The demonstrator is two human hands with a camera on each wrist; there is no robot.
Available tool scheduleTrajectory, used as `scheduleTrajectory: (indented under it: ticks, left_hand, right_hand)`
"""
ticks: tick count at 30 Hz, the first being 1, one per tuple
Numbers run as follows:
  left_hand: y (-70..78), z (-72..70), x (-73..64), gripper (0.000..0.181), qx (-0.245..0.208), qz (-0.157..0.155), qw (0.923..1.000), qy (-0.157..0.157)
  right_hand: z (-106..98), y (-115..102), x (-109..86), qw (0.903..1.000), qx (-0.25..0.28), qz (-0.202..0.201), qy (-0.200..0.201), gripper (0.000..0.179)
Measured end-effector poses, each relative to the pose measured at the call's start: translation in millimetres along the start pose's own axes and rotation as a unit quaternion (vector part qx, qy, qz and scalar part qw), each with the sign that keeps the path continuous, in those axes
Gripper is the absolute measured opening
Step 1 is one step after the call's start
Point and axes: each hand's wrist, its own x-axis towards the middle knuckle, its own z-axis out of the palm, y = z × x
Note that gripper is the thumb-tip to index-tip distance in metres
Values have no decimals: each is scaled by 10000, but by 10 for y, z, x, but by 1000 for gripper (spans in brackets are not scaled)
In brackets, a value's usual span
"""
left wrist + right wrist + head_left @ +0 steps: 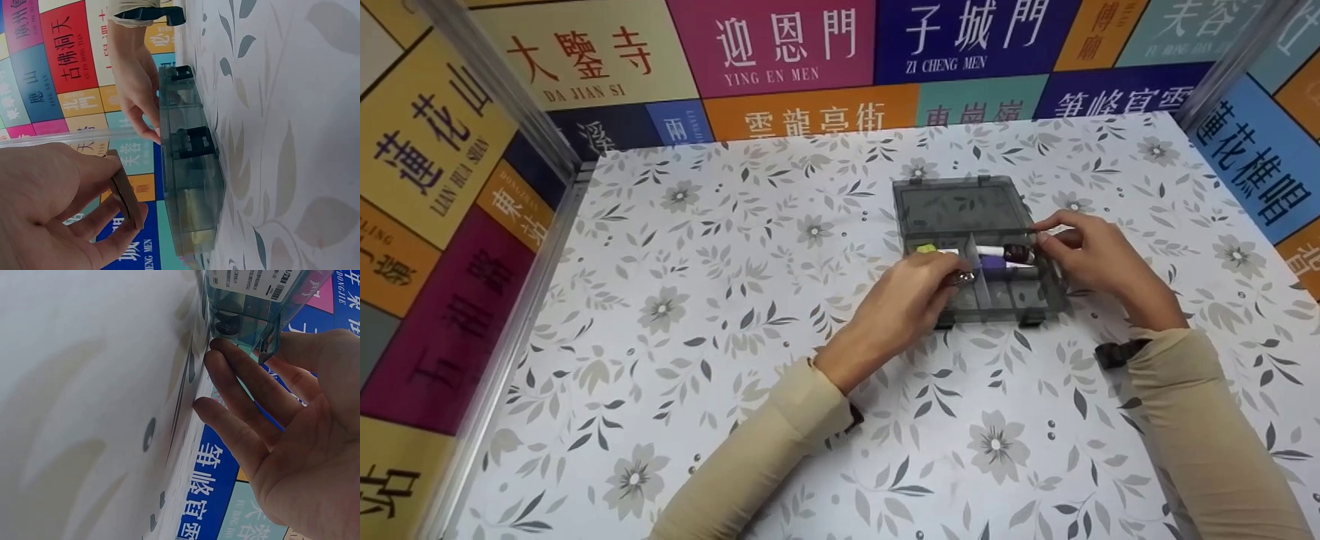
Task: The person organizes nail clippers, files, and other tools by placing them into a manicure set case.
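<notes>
A clear grey plastic compartment box lies on the table with its lid folded back. Above its left front compartment, my left hand pinches a small flat brown object between thumb and fingers; its end looks shiny in the head view, and its kind is unclear. My right hand rests at the box's right side, its fingers fairly straight against the end wall. Inside the box lie a white tube with a black end, a purple item and a yellow-green item, partly hidden by the left hand.
The table has a white cloth with grey flowers and leaves. Coloured panels with lettering wall it at the back and both sides. Dark latches stick out from the box's front, and a printed label is on its underside.
</notes>
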Motion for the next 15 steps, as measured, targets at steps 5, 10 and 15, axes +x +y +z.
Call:
scheduleTrajectory:
  ticks: [5,10,15]
  left_hand:
    - [8,56,82,22,-71,79,9999,-41]
    - [-3,104,150,23,-206,47,9998,-48]
    - [-2,169,215,21,-362,50,9993,-40]
  right_hand:
    - [1,8,-8,10000,3,-3,29,31]
    - [10,3,2,10000,21,-9,39,31]
    - [5,5,4,10000,74,13,19,31]
